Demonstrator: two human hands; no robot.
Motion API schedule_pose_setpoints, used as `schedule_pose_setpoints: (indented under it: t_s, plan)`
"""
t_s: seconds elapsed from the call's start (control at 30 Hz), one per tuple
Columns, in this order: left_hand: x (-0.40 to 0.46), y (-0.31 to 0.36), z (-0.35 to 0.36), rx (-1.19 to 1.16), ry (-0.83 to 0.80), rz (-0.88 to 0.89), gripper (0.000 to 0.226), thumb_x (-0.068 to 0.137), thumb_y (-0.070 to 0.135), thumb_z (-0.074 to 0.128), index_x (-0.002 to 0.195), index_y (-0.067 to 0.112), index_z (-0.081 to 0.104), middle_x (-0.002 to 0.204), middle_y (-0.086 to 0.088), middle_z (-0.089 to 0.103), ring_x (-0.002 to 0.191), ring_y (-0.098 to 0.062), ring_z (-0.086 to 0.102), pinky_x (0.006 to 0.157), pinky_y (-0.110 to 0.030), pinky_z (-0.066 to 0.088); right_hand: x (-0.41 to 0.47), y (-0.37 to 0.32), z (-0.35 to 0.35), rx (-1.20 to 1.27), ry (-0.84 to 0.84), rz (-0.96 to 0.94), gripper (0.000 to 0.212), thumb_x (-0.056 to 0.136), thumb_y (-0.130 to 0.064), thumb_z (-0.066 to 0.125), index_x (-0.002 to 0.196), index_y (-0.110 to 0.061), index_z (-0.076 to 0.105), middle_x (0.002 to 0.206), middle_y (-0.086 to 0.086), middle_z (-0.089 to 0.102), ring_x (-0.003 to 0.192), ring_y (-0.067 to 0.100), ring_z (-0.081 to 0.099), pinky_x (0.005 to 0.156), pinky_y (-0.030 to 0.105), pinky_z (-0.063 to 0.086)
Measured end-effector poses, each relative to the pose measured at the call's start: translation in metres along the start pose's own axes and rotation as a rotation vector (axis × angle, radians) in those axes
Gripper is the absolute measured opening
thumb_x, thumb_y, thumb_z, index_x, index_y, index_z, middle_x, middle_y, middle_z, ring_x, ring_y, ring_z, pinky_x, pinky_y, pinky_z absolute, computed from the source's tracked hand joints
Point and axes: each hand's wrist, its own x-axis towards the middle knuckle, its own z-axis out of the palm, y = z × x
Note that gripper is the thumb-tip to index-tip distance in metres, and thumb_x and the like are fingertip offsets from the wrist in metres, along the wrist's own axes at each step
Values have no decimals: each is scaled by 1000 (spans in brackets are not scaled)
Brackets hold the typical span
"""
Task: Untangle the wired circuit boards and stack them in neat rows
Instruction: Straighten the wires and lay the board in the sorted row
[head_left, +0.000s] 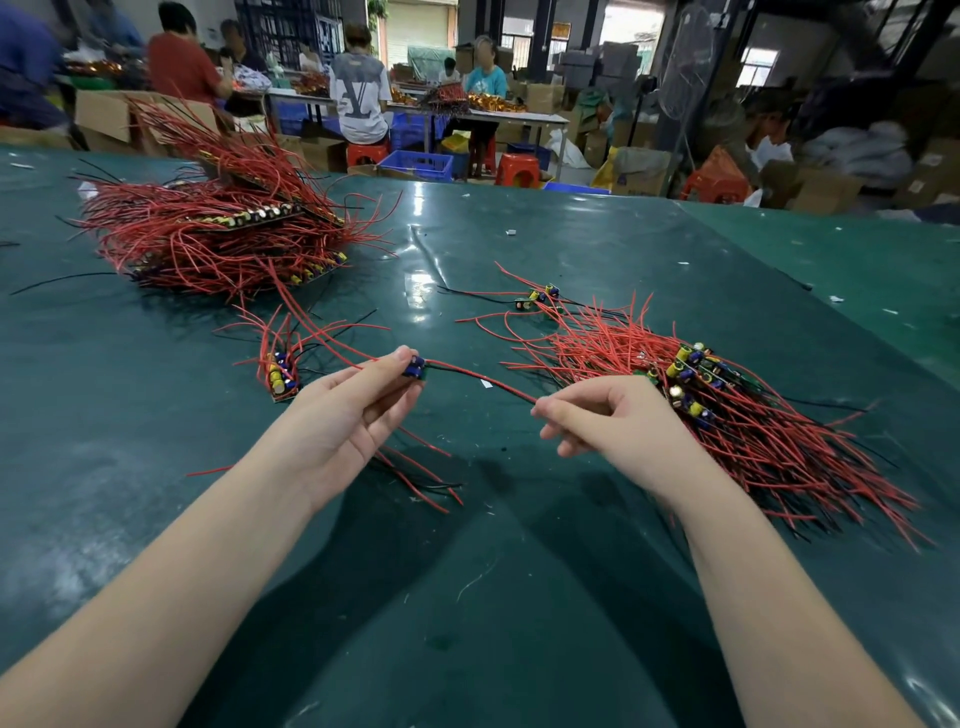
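My left hand (353, 410) pinches a small circuit board (414, 367) with blue capacitors, held above the green table (519, 597). From that board a red wire (483, 382) runs right to my right hand (602, 415), which pinches its end between thumb and fingertips. More red and black wires hang below my left hand. A short row of boards (280, 376) lies just left of my left hand. Behind my right hand spreads a tangled heap of wired boards (717, 410). A large stacked pile of boards with red wires (218, 234) sits at the far left.
A few loose boards (537, 299) lie beyond the tangled heap. Small white scraps dot the table. Past the table's far edge are blue crates (415, 165), red stools (517, 169), cardboard boxes and several seated people at other tables.
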Motion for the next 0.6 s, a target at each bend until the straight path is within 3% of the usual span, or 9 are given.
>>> schedule_pose_setpoints:
  t_s: [0.13,0.23,0.4,0.6]
  plan:
    - [1,-2,-2,19,8,34,22,67,16,73,84,3,69,76,-2,73,71,-7,70,62,-15,54,-2,0,0,-118,-42,5,18,91,-12,64,76,-12,73,65,1,71,51,9,61,58,20,51]
    - [2,-1,-3,22,20,30,16,75,14,71,85,2,68,76,-2,73,71,-7,70,62,-15,54,-3,-4,2,143,39,-42,20,92,-7,62,75,-8,72,62,2,70,51,8,62,55,16,51]
    - [1,-2,-1,64,-10,44,27,65,17,74,86,1,68,78,-3,74,73,-8,70,64,-15,54,-1,-4,10,392,171,-83,21,92,-9,62,74,-11,72,62,2,70,51,8,61,56,18,53]
    - [2,1,-4,16,60,67,8,87,9,66,88,1,66,75,-1,73,72,-6,69,65,-15,55,2,3,3,170,77,-10,25,89,-20,67,66,-15,73,54,-4,61,46,6,52,50,16,48]
